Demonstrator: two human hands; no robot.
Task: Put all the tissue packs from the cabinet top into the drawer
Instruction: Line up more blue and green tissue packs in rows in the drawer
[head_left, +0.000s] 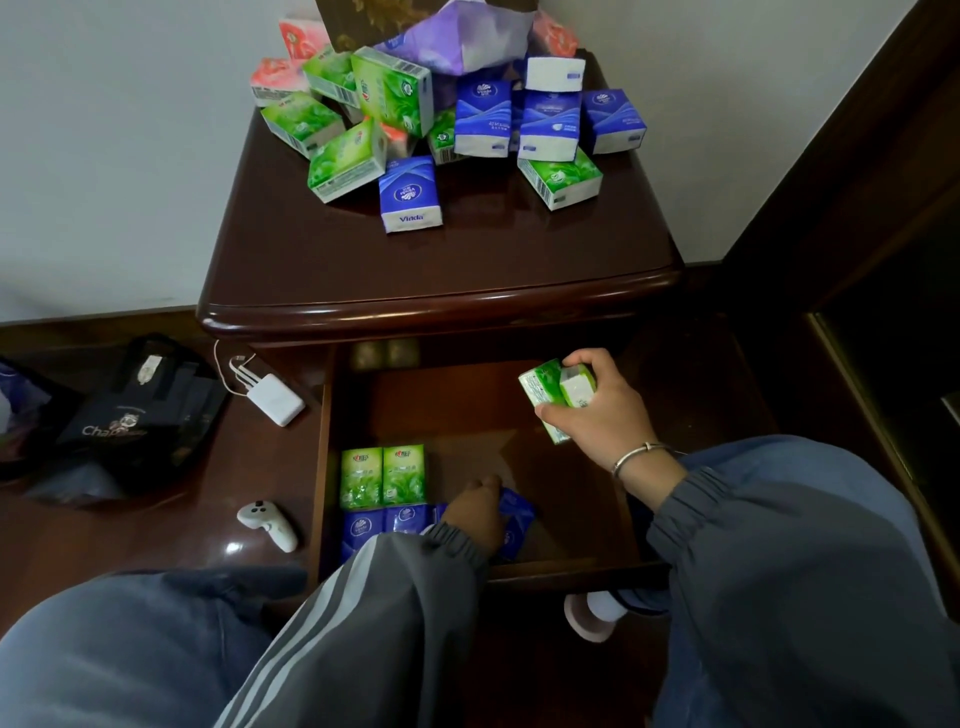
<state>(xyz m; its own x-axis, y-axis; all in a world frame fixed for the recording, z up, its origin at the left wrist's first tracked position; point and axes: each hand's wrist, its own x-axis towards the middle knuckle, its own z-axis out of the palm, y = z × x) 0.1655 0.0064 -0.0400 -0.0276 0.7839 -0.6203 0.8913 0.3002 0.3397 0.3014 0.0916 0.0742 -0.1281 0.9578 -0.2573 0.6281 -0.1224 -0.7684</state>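
Note:
Several green, blue and pink tissue packs (431, 124) lie piled at the back of the dark wooden cabinet top (441, 265). Below it the drawer (571, 564) stands pulled out. Two green packs (383, 475) stand side by side at the drawer's front left, with a row of blue packs (382, 525) in front of them. My left hand (475, 514) is down in the drawer, fingers on a blue pack (517, 514) at the end of that row. My right hand (597, 410) hovers over the drawer's right side, shut on two green packs (558, 397).
A purple bag (467, 36) and a brown box (363, 21) sit behind the pile. On the floor to the left lie a black bag (140, 410), a white charger with cable (275, 400) and a white controller (267, 525). A dark bed frame (857, 208) rises on the right.

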